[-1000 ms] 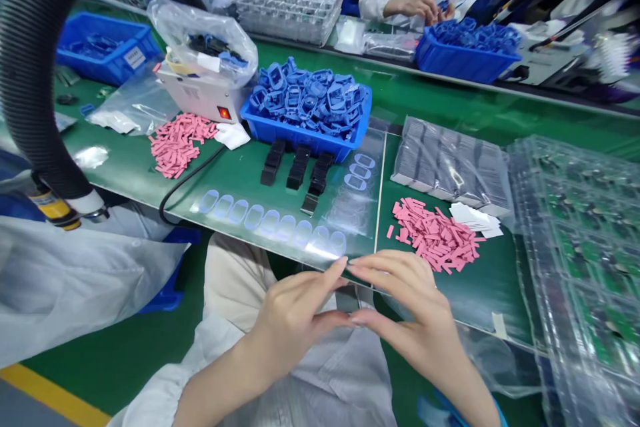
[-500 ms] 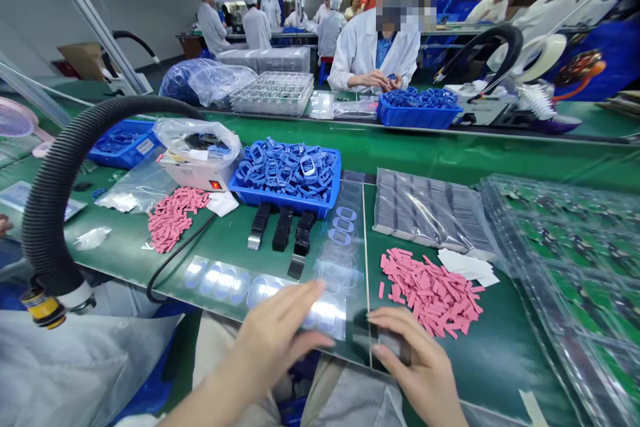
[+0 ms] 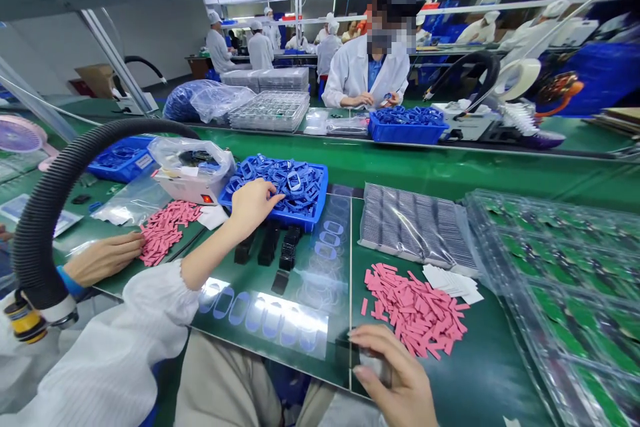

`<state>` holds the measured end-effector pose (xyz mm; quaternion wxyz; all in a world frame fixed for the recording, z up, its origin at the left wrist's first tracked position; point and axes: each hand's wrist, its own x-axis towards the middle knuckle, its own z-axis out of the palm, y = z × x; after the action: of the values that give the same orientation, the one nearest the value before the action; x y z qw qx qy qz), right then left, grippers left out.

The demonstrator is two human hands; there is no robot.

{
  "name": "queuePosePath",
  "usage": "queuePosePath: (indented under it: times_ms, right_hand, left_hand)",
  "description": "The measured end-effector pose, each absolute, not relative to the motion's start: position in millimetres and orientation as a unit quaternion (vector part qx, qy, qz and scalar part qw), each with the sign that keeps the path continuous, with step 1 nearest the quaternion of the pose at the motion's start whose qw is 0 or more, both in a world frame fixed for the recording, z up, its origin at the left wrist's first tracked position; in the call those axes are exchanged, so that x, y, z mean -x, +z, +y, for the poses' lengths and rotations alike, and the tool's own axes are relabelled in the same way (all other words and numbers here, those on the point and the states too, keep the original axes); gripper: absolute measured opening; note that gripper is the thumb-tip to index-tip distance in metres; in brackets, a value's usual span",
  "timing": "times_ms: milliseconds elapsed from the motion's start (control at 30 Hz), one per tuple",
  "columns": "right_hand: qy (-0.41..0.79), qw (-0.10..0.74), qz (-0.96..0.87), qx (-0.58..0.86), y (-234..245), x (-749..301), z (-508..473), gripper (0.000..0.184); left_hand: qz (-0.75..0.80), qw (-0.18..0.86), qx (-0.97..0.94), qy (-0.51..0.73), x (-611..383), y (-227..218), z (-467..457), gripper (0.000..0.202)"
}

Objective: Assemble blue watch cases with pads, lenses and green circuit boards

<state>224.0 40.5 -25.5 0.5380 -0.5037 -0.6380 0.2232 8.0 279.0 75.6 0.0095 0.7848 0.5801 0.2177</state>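
Note:
My left hand (image 3: 254, 205) reaches over the near side of a blue bin (image 3: 299, 219). Its fingertips are at the heaped blue plastic frames (image 3: 295, 180), with thumb and forefinger slightly apart and no frame visibly lifted. Close to the table's front edge rests my right hand (image 3: 400, 373), fingers curved and thumb apart, with nothing visible in its grasp. A pile of pink strips (image 3: 415, 310) lies just beyond it. Between my hands, a row of clear oval-window films (image 3: 260, 317) runs along the table. Stacks of black pieces (image 3: 287, 250) stand below the bin.
A co-worker's hand (image 3: 107, 257) touches another pink pile (image 3: 163, 233) at left. A black flexible hose (image 3: 55, 193) arches there. Bagged grey strips (image 3: 413, 223), white slips (image 3: 453, 283) and trays of green circuit boards (image 3: 565, 293) are at right. Another person (image 3: 370, 73) works opposite.
My left hand has moved from above the clear films forward and left to the blue bin. My right hand stays near the table edge. The co-worker's hand has come to the left pink pile.

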Motion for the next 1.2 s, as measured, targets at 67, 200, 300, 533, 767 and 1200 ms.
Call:
queuePosePath:
  times_ms: [67,200,300,533,767,1200]
  right_hand:
    - [0.227,0.524,-0.654,0.497,-26.1,-225.6,40.5,0.012]
    - [0.231,0.519,-0.657,0.496,-25.0,-226.7,41.5,0.011]
    - [0.243,0.531,-0.641,0.497,-23.4,-224.7,41.5,0.011]
    - [0.241,0.554,-0.61,0.513,-27.8,-222.0,40.0,0.016]
    - [0.148,0.588,-0.603,0.518,-24.2,-209.7,18.8,0.019]
    - [0.277,0.632,-0.43,0.582,-3.6,-152.2,-18.5,0.027]
  left_hand:
    - [0.589,0.033,-0.776,0.225,-6.7,75.1,280.1,0.023]
    - [0.594,0.086,-0.75,0.279,5.0,80.3,270.1,0.023]
    - [0.564,0.168,-0.739,0.328,13.2,83.4,249.7,0.023]
    - [0.481,0.463,-0.642,0.377,5.4,66.8,159.7,0.035]
    - [0.352,0.795,-0.317,0.378,-20.8,27.4,62.4,0.066]
    - [0.317,0.752,-0.473,0.331,-23.3,8.1,1.4,0.027]
